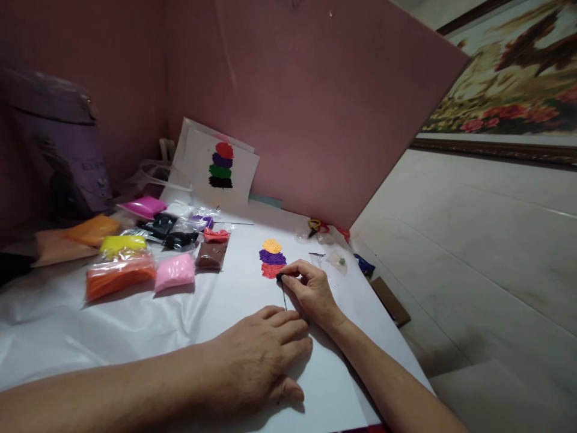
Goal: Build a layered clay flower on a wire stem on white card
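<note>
My right hand (311, 293) is closed in a pinch on a small lump of black clay (279, 277). From that lump a thin black strand (284, 297) runs down to the fingers of my left hand (265, 355). That hand lies palm down on the white sheet (243, 288), fingers stretched out; what is beneath them is hidden. Just beyond my right fingertips, stacked textured patches stand on the sheet: yellow-orange (272, 246), purple (272, 257) and coral red (271, 270). The black lump is beside the lower edge of the red patch.
Several bags of coloured clay, such as an orange bag (119, 279) and a pink bag (175, 272), lie to the left. A card with coloured patches (243, 171) leans against the pink wall. Scissors (314, 227) and tweezers (317, 255) lie on the right. A purple case (67, 144) stands far left.
</note>
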Tool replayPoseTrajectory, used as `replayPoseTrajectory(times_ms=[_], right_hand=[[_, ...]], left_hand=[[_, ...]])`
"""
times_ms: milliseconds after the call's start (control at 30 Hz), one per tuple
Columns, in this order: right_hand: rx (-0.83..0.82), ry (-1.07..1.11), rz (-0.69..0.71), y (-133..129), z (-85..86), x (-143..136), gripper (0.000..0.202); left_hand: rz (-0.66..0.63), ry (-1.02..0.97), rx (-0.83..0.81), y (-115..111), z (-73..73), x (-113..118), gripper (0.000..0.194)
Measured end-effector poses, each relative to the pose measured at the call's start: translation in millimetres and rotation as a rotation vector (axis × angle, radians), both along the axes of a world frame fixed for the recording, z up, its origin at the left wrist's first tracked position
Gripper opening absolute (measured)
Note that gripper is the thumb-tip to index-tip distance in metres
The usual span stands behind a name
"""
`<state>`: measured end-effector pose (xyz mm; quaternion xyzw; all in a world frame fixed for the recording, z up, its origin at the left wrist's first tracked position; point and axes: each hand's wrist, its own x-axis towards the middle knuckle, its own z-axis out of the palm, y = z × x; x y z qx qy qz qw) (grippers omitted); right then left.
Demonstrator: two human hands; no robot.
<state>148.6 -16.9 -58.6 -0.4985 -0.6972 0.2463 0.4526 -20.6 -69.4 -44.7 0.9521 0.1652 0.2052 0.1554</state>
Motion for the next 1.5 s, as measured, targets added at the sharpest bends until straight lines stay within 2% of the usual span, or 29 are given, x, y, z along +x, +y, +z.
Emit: replayPoseTrajectory(times_ms=[233,400,533,600,700,767,933,1067,1200,1333,1500], right_hand=[[-0.113,0.179,0.002,2.8,-6.5,1.9,0.007],[-0.135,0.229,0.010,1.8,-4.8,-0.4,0.007],[-0.141,0.275,0.025,0.8,1.1,2.5,0.007],[-0.186,0.345,0.035,-0.5,3.5,6.0,0.011],[-0.256,0.473,0.073,-4.4,5.7,9.0,0.018],[-0.284,0.515,0.107,-7.7,6.7,8.1,0.019],[-0.351,0.547,0.191,-13.7,8.3,2.2,0.022],[-0.375,0.533,0.272,-14.7,8.0,0.9,0.026],[-0.344,0.480,0.265,-17.5,10.5,-1.6,0.028],[-0.337,0.448,0.273,-20.8,14.5,-5.1,0.028],[-0.298,0.435,0.264,-18.7,12.2,-3.4,0.023]], left_hand=[[-0.003,0.039,-0.008,0.4,0.7,-0.4,0.028],[-0.001,0.027,-0.036,-0.8,1.6,0.5,0.030],[0.042,-0.038,-0.090,6.0,-2.9,1.6,0.016],[0.162,-0.143,-0.146,14.5,-4.6,-0.6,0.010],[0.466,-0.388,-0.235,29.5,-5.0,-6.9,0.008],[0.544,-0.455,-0.260,37.3,-5.0,-10.5,0.005],[0.396,-0.494,-0.272,41.9,-5.6,-10.2,0.033],[0.307,-0.518,-0.343,38.9,0.9,-8.4,0.020],[0.361,-0.520,-0.396,38.2,6.8,-9.2,0.012],[0.414,-0.497,-0.418,39.2,3.4,-9.0,0.006],[0.415,-0.445,-0.454,38.4,3.2,-9.1,0.011]])
